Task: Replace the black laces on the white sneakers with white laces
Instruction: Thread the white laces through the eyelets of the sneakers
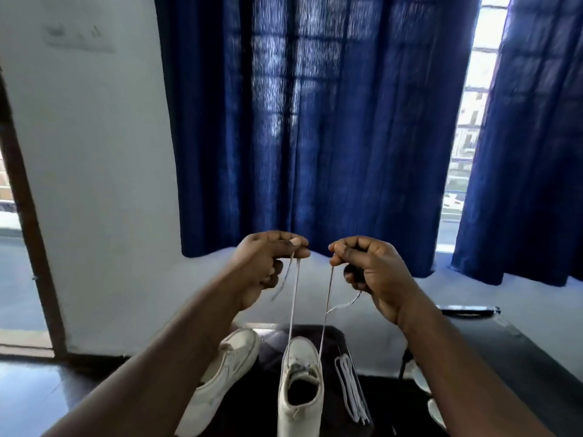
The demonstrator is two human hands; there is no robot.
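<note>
A white sneaker [301, 386] stands upright on a dark surface, heel toward me, with a white lace [294, 304] running up from its front eyelets in two taut strands. My left hand [268, 266] pinches the left strand's end high above the shoe. My right hand [369, 269] pinches the right strand's end at the same height. A second white sneaker [225, 376] lies on its side to the left. A bundle of white laces [350, 389] lies to the right of the upright shoe.
The dark table [492, 348] extends to the right, with a black cable [403, 364] and white objects [421, 378] near my right forearm. Blue curtains [315, 121] hang over a window straight ahead. A white wall and a doorway [19, 247] are at the left.
</note>
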